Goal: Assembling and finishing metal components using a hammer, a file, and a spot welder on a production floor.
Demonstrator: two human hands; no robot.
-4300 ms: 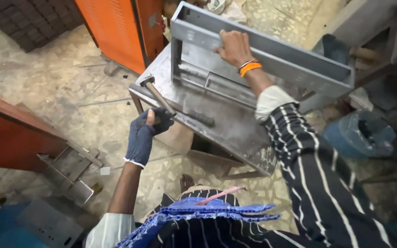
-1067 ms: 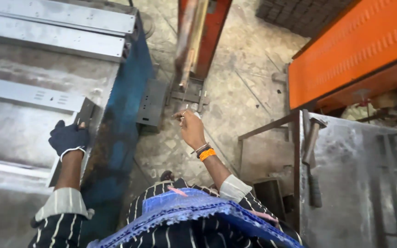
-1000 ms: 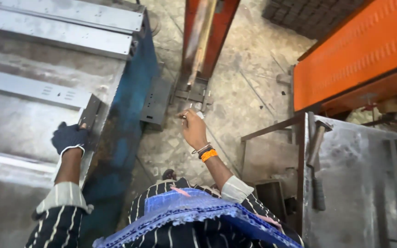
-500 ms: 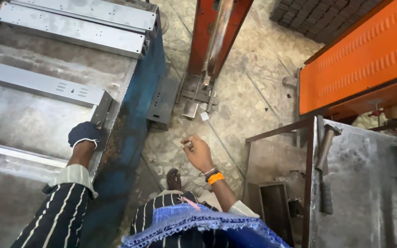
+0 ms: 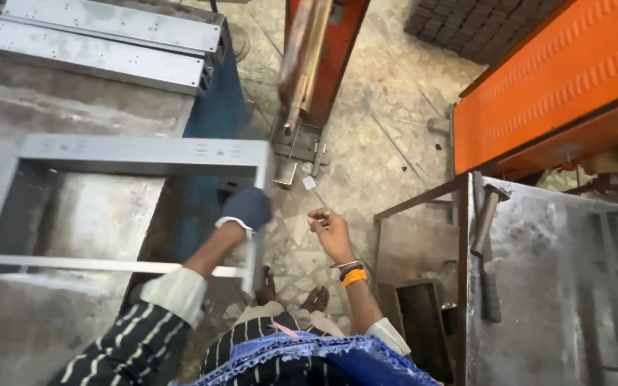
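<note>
Now gloved left hand [image 5: 247, 207] gripping the grey metal frame [image 5: 137, 154] at its right end — long axis left-right over the worktop [image 5: 73, 118], bare right hand [image 5: 332, 232] loosely curled, whether it grips anything unclear.

The left hand [image 5: 247, 207] wears a dark blue glove with a white cuff; the frame [image 5: 137, 154] it grips is dull grey metal; the right hand [image 5: 332, 232] is bare, with an orange band [image 5: 354, 276] and a darker one at the wrist; both sleeves [image 5: 134, 343] are black with thin white stripes; the cloth [image 5: 309, 354] at the waist is blue; the bench side [image 5: 216, 114] is blue; the big panel [image 5: 559, 78] is orange; the upright post [image 5: 323, 57] is rusty red-orange; the floor [image 5: 388, 143] is mottled grey-beige; the hammer [image 5: 486, 250] has a grey head and a dark grip.
</note>
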